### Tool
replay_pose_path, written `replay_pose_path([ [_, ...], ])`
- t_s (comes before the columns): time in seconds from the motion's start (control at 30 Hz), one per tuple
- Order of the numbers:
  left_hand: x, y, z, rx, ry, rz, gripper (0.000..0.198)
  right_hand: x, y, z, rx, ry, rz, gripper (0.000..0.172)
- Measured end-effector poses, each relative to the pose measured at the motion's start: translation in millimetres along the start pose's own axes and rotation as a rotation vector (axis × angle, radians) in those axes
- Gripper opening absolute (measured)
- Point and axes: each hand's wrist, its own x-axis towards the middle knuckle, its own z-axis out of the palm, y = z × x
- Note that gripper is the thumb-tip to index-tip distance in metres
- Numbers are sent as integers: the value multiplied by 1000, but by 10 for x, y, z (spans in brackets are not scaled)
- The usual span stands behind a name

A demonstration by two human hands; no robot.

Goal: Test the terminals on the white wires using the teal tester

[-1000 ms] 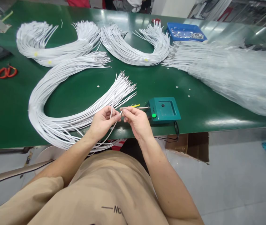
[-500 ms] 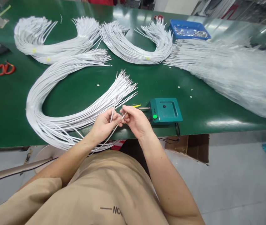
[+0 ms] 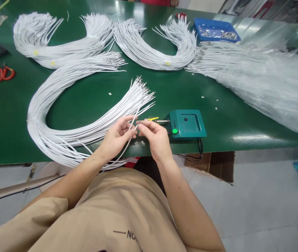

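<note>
Thin white cables pass through my left hand [image 3: 117, 135], whose thumb and fingers are pinched together; one white cable [image 3: 135, 120] sticks up past them. Close beside it, my right hand [image 3: 157, 137] pinches the tip of a white cable with thumb and forefinger. Both hands meet just above the table's front edge. Behind and left of them curves a large bundle of white cables [image 3: 40, 120], its metal-tipped ends fanned toward the hands. Right of the hands sits a green device [image 3: 187, 123] with a bright green button and a thin rod pointing left.
More white cable bundles [image 3: 154, 57] lie along the back of the green table [image 3: 70, 105]. A large cable pile in clear plastic [image 3: 267, 80] covers the right. Also there are a blue tray [image 3: 215, 29] with small parts and red-handled scissors [image 3: 2, 74]. Someone's hand shows at the far edge.
My left fingers have opened up slightly, and the upright cable now leans further right. My right hand has turned, its fingers now pointing left at the cable tip. The view has shifted slightly.
</note>
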Motion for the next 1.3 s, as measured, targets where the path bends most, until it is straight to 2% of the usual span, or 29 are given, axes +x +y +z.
replay_pose_path([
  [0.1, 2, 34, 0, -65, -60, -91, 41, -15, 17, 12, -285, 57, -172, 13],
  [0.23, 74, 126, 21, -368, -108, -345, 35, -12, 75, -24, -844, 138, -537, 19],
  [0.33, 161, 169, 33, -480, -182, -467, 26, 9, 84, -120, -1222, 87, -759, 25],
  [0.4, 211, 148, 38, -446, -180, -479, 26, 36, 37, -216, -1366, 0, -819, 27],
  [0.47, 251, 88, 44, -336, -120, -431, 32, 82, -57, -323, -1433, -53, -818, 26],
  [0.53, 291, 8, 55, -195, -65, -326, 40, 151, -175, -428, -1485, -45, -780, 23],
  [0.6, 335, -64, 72, -78, -48, -209, 43, 234, -282, -520, -1563, -39, -734, 23],
  [0.67, 381, -112, 94, 0, -43, -141, 42, 312, -353, -589, -1656, -87, -685, 19],
  [0.77, 442, -141, 124, 87, -18, -116, 41, 383, -390, -641, -1712, -169, -651, 14],
  [0.93, 493, -160, 136, 198, 5, -73, 35, 410, -374, -653, -1695, -215, -679, 12],
  [1.3, 525, -266, 85, 291, 43, -85, 32, 477, -315, -667, -1708, -183, -670, 21],
])
